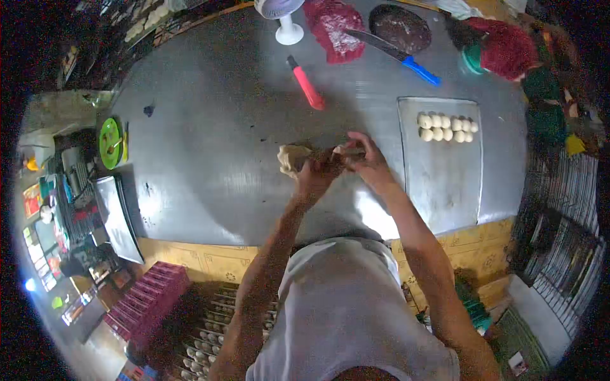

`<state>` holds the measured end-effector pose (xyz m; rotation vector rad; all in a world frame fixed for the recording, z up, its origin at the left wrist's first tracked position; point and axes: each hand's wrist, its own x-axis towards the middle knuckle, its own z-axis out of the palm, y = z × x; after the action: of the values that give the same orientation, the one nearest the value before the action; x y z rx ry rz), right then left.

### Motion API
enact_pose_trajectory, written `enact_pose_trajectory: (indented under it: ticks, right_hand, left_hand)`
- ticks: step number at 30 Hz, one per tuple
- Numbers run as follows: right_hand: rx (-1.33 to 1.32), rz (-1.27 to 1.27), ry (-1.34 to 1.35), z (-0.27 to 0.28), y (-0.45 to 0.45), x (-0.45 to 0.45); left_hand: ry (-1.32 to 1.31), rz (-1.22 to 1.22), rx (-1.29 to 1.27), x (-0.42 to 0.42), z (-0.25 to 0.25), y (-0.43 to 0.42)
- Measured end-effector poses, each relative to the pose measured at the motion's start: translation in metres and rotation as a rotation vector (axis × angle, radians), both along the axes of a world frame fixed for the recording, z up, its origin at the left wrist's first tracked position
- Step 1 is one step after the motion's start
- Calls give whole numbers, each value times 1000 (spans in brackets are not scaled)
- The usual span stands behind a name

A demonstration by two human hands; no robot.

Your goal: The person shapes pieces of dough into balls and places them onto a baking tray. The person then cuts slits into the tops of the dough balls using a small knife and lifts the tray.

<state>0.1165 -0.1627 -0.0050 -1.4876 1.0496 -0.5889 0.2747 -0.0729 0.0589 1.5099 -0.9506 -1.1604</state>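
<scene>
Pale dough (292, 159) lies on the grey metal table in front of me, a lumpy piece at the left side of my hands. My left hand (315, 173) is closed against its right end. Beside it, my right hand (365, 159) has thumb and fingers curved round a small pale bit, its index finger raised; the two hands nearly touch. To the right, a flat metal tray (441, 178) bears two rows of several round dough balls (447, 128) near its far end.
Beyond my hands lie a red-handled tool (307, 86) and a blue-handled knife (406, 60) across a floury red cloth (333, 32). A white stand (289, 32) is at the far edge. A green plate (110, 143) and a dark-edged tray (117, 216) are at left.
</scene>
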Motion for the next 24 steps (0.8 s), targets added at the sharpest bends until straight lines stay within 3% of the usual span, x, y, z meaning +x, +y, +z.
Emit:
enact_pose_trajectory:
  ticks: [1,2,3,4,6,8,10,11,12,13,15,16,17,18,19,20,21,22,23,24]
  right_hand:
    - [239,63,-15,5,6,-8]
    - [472,130,-33,9,8,-15]
    - [124,342,330,81,-2,-5]
    - [122,340,331,80,3,-6]
    - [-139,297,329,71,13,-12]
    - [-109,285,304,70,11,-16]
    - [-71,283,276,80,10,-22]
    - [69,358,219,91,8,-25]
    - [216,437,163,97,7,-27]
    - [139,405,171,82,12,-30]
    - [91,329,117,58,17,-37]
    - [34,249,60,51,15,-34]
    - [-81,318,274,52,9,-33]
    - [352,319,180,23,8,-45]
    - [267,426,4,12,9,-52]
    - [552,431,-199,48,11,-52]
    - [288,478,120,72,13,-43]
    - [35,571,259,61,12,-47]
    - [-239,629,396,48,0,-54]
    - [-248,657,381,37,-5,-56]
  left_hand:
    - [-256,-125,-18,-4,3,2]
    - [-255,-131,-27,-6,6,4]
    - [-253,-135,49,-8,10,5]
    - [-251,-138,130,-10,13,7]
    - [-178,-119,51,-18,-3,13]
    - [-109,-87,-25,-22,-25,18]
    - [-373,-198,-243,-23,-40,25]
    - [-383,-185,-232,-23,-42,28]
    - [-204,-116,-54,-26,-39,32]
    - [-21,-42,125,-32,-36,38]
    - [-26,-116,41,-40,-31,31]
    - [226,-68,11,-46,-17,29]
    - [205,-33,-195,-53,-49,31]
    - [494,30,119,-53,-54,33]
    - [327,104,125,-60,-85,37]
    - [-193,21,418,-56,-59,31]
    - [-106,331,42,-70,-79,45]
    - [-280,87,156,-62,-59,40]
    - [-199,63,18,-63,-40,41]
    - [5,102,87,-64,-33,43]
